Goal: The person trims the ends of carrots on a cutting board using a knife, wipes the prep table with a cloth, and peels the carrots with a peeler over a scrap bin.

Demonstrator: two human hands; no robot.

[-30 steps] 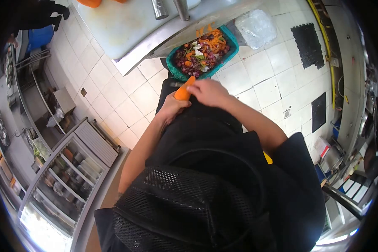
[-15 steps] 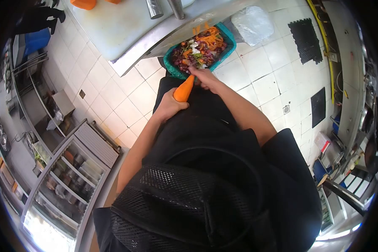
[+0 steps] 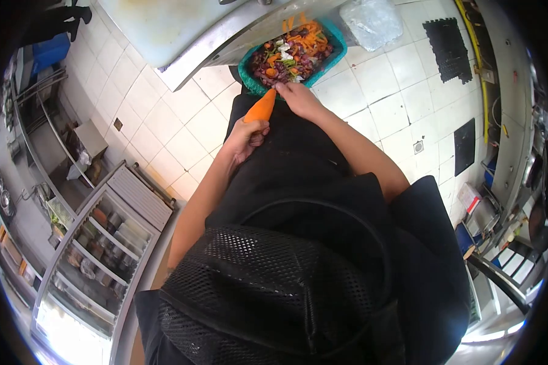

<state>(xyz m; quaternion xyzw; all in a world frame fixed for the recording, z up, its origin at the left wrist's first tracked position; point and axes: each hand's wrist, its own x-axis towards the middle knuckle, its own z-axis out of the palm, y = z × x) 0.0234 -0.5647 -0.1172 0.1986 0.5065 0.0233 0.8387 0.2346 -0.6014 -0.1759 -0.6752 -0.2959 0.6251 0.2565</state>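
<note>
A peeled-looking orange carrot is gripped at its thick end by my left hand, fingers wrapped round it. Its narrow end points up and away from me. At that tip is my right hand, fingers curled closed; whatever they hold is hidden. Just beyond both hands stands a bin with a teal liner. It is filled with vegetable scraps, among them orange peelings, purple pieces and some green and white bits.
A white cutting board lies on a metal counter ahead. Beside the bin is a clear plastic bag. Black mats lie on the tiled floor at right. A glass-fronted display case stands at left.
The carrot and my left hand have shifted slightly up and left. My right hand has moved up a little, near the carrot's tip. The view has tilted, so less of the counter shows.
</note>
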